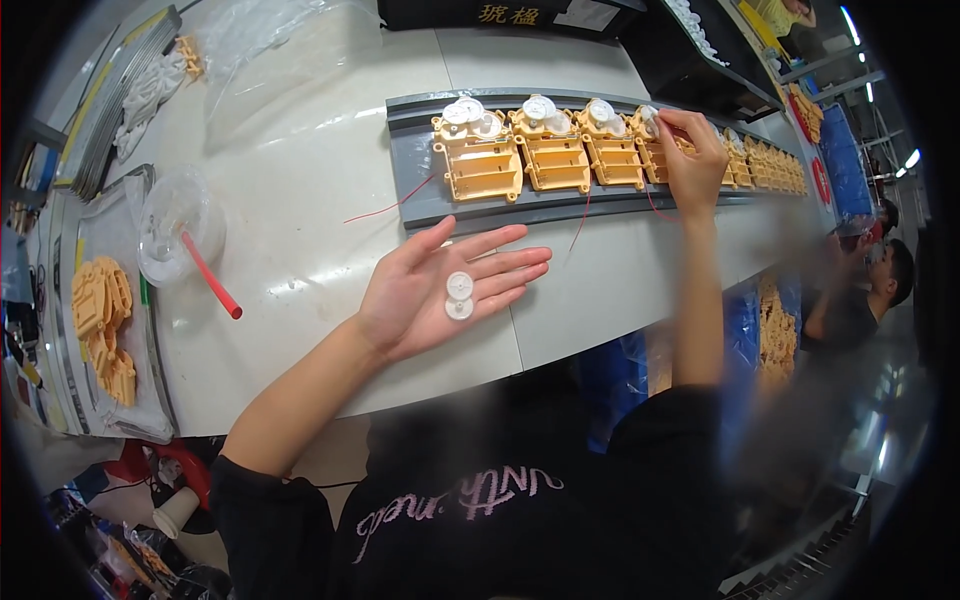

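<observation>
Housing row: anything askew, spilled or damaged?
Nothing looks spilled or damaged. Mildly odd: the leftmost red wire splays sideways past the left end of the rail; the next wire drops over its near edge. The right hand partly hides the fourth housing.

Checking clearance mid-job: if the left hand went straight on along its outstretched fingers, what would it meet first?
Probably the thin red wire just ahead of the left hand, with the right wrist further along. Depth is unclear, so the hand might pass above the wire.

Factory assembly workshop, row of yellow-orange housings (615,165) on grey rail (413,160), black parts bin (662,60), co-worker (848,318)
</observation>
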### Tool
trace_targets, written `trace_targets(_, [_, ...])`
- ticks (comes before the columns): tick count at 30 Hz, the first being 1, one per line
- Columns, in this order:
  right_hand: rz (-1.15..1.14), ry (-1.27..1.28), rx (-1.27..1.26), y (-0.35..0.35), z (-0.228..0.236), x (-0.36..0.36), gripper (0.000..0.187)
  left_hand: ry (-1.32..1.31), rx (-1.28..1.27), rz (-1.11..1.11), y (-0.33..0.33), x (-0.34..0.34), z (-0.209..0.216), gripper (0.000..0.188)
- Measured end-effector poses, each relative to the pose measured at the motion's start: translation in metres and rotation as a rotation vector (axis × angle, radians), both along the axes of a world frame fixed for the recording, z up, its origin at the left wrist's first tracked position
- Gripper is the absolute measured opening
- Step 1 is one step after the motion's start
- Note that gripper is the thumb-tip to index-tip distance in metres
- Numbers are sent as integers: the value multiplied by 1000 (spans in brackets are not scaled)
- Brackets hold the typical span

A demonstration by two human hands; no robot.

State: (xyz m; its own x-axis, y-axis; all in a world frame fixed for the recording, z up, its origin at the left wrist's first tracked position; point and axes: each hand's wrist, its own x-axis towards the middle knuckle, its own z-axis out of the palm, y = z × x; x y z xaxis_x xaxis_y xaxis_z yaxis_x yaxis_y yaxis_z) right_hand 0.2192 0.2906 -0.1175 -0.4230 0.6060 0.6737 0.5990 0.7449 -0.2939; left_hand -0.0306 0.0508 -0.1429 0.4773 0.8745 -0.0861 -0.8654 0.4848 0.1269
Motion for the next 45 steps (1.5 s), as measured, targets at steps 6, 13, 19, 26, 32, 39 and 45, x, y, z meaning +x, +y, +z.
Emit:
trace_targets(6, [58, -137, 10, 0, 1, 2, 7, 8, 4, 4, 0, -1, 1, 71])
trace_targets(13, [82, -211, -31, -5, 10, 3, 8, 12, 2, 16, -1, 0, 2, 71])
trace_targets(19, [56, -227, -84, -2, 13, 4, 10, 16, 7, 24, 1, 0, 2, 72])
trace_targets(26, [145, -289, -120, 5, 23, 4, 11, 15, -18, 26, 0, 0, 4, 69])
trace_targets(32, [125, -317, -102, 7, 24, 6, 12, 8, -24, 39, 1, 1, 5, 72])
trace_targets(39, [89, -208, 29, 8, 20, 6, 12, 12, -33, 52, 0, 0, 6, 73])
trace_targets(45, [114, -165, 27, 6, 13, 4, 12, 13, -35, 53, 0, 0, 5, 73])
